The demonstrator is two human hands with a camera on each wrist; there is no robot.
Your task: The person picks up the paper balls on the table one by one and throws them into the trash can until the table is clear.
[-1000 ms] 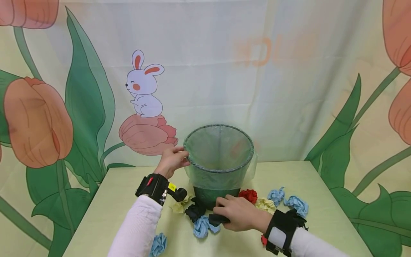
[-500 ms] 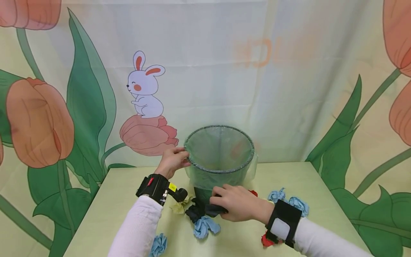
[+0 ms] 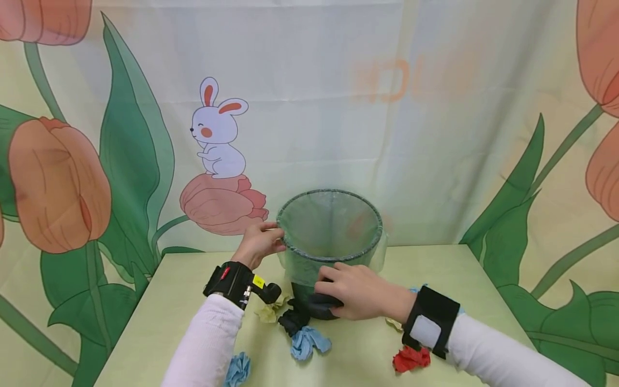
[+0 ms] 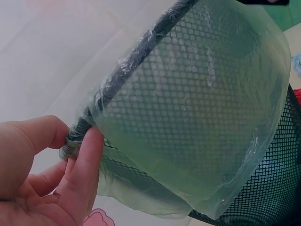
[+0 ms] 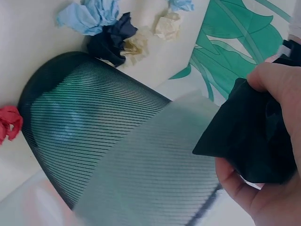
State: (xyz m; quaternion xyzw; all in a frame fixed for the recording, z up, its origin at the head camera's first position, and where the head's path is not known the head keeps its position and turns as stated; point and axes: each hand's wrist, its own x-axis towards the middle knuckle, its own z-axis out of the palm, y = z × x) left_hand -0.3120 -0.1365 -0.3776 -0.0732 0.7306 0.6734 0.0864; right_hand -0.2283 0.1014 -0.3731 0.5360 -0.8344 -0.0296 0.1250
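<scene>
A dark green mesh wastebasket [image 3: 301, 291], lined with a thin pale green plastic bag [image 4: 193, 108], stands upright on the table. My left hand [image 3: 259, 245] pinches its rim [image 4: 127, 63] on the left side, thumb on one side and fingers on the other, over the bag's folded edge. In front of the wastebasket, my right hand [image 3: 360, 293] grips a crumpled piece of black paper [image 5: 256, 134], below rim height. The bag's overhang covers the upper part of the mesh. From the head view, the inside bottom of the wastebasket cannot be made out.
Around the base lie crumpled papers: yellow [image 3: 268, 313], black [image 3: 293, 321] and blue [image 3: 309, 343]. Another blue ball [image 3: 238, 369] is near the front left, and a red one [image 3: 411, 358] lies under my right wrist. A printed curtain [image 3: 435, 134] hangs behind the table [image 3: 193, 290].
My right hand has risen from the tabletop with the black paper, moving up along the front of the wastebasket. My left hand has stayed at the rim.
</scene>
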